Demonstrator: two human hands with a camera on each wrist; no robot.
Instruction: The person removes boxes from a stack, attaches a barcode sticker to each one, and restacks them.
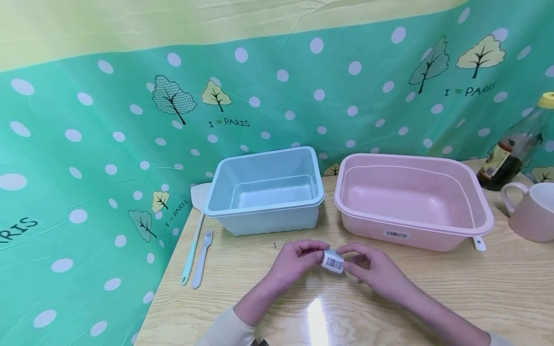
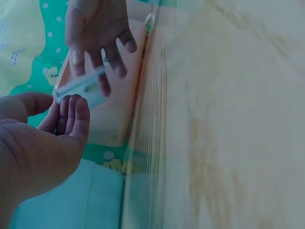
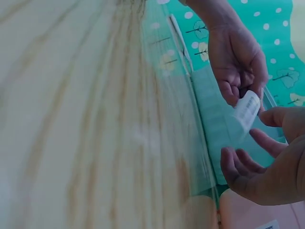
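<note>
Just before the pink rectangular plastic tub's [image 1: 428, 240] left front corner, the left hand [image 1: 296, 262] pinches a small pale barcoded piece [image 1: 332, 254]; the right hand [image 1: 378, 271], fingers loosely spread, is beside it. I'd grip lightly by the edges. The teal polka-dotted curtain [image 1: 259, 72] behind reads "I PARIS".

I see a small item [image 1: 333, 262] in white and pale blue-grey, its face striped with a black barcode. A light blue tub [image 1: 268, 224] and a pink tub [image 1: 361, 230] with a black-and-white sticker [image 1: 396, 234] join a pale pink mug [image 1: 534, 216], a yellow-capped bottle [image 1: 499, 168] dark below, a white-and-mint spatula [image 1: 194, 244], a pale lavender fork [image 1: 201, 259] and a cream sleeve [image 1: 228, 329]. I read brown grain across the light wood table [image 1: 173, 312]; the green cloth [image 1: 99, 151] carries white dots, yellow and green trees and a pale yellow band.
</note>
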